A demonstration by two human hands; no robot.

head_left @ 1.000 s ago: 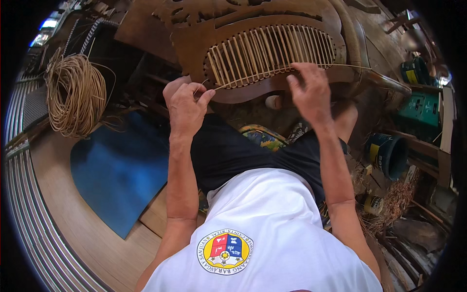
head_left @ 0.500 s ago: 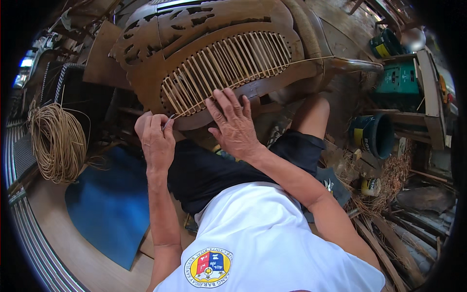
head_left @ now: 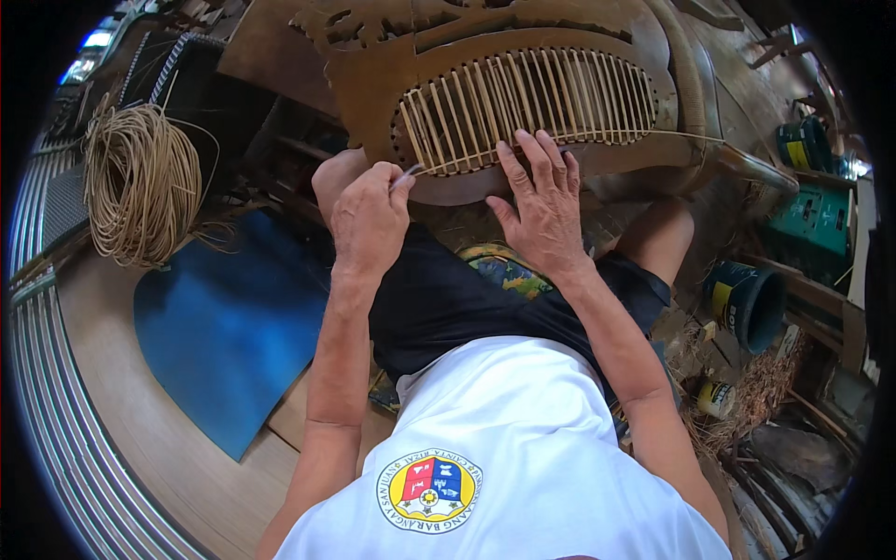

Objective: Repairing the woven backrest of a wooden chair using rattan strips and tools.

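The cane (head_left: 686,136) runs along the low ends of the sticks (head_left: 509,89) in the frame (head_left: 448,192); my left hand (head_left: 369,222) pinches something grey (head_left: 408,174) there; my right hand (head_left: 549,213), open, has moved left, so its fingers now lie over the cane's middle.

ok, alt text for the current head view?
A person's left hand pinches something thin at the lower left end of a row of pale strips in a carved wooden panel; the right hand lies open over the row's lower edge. To the left are a coil of strands and a blue sheet.
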